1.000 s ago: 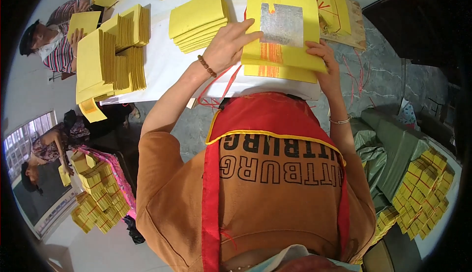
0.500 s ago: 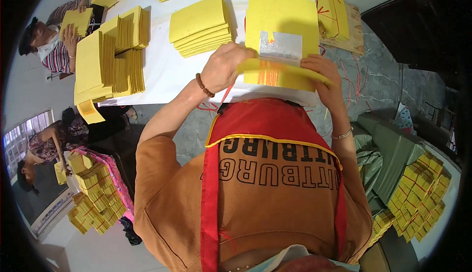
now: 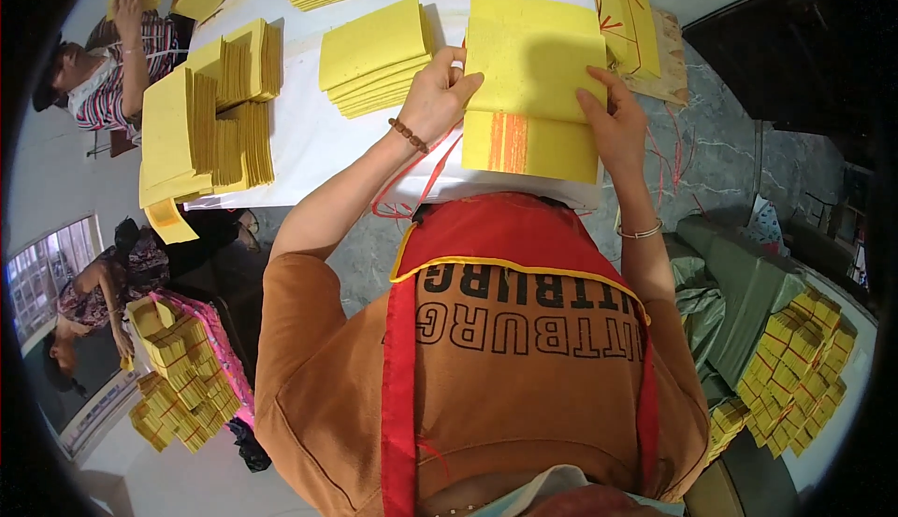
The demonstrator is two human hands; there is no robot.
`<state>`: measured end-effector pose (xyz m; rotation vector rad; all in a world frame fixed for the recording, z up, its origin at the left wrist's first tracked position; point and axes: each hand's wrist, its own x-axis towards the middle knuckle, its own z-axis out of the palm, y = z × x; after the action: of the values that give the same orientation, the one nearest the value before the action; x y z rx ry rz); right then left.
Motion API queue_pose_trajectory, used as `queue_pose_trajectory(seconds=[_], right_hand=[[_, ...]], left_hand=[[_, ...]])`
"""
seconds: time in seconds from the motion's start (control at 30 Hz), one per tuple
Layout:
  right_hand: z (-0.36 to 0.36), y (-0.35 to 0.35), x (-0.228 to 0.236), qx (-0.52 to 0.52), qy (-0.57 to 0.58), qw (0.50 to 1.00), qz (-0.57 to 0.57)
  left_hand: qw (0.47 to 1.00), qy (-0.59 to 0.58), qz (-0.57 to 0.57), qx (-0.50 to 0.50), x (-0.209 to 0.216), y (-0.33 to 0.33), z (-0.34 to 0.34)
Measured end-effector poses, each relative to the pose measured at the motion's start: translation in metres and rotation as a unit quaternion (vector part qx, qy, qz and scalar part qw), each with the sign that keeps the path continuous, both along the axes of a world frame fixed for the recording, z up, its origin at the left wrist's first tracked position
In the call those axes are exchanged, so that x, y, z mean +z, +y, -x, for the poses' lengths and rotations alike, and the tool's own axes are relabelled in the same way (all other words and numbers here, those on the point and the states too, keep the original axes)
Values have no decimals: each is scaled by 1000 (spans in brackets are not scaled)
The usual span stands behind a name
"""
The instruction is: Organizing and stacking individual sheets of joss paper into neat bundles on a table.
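Both hands grip the yellow paper stack (image 3: 533,68) on the white surface (image 3: 309,134): left hand (image 3: 438,96) at its left edge, right hand (image 3: 617,124) (flat-fingered) right. Loose sheets could slide askew.

A paper stack (image 3: 533,87) lies on the table (image 3: 309,134) between both hands; a second pile (image 3: 374,54) sits left, bundled stacks (image 3: 220,106) farther left.
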<state>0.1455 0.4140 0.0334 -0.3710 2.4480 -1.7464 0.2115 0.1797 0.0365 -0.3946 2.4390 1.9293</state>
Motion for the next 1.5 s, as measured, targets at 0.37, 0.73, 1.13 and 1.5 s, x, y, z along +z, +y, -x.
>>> queue_pose_trajectory(seconds=[0.37,0.73,1.13,1.5], right_hand=[[-1,-3,3,-27,34,997,-65],[-31,-5,13,-42,293,898,-326],[-43,6,8,154,231,878,-390],[-35,14,17,78,-40,991,106]], left_hand=[[829,349,434,-58,22,16,12],[789,244,478,-300,7,36,0],[801,269,472,-253,11,37,10],[766,276,553,-181,8,48,18]])
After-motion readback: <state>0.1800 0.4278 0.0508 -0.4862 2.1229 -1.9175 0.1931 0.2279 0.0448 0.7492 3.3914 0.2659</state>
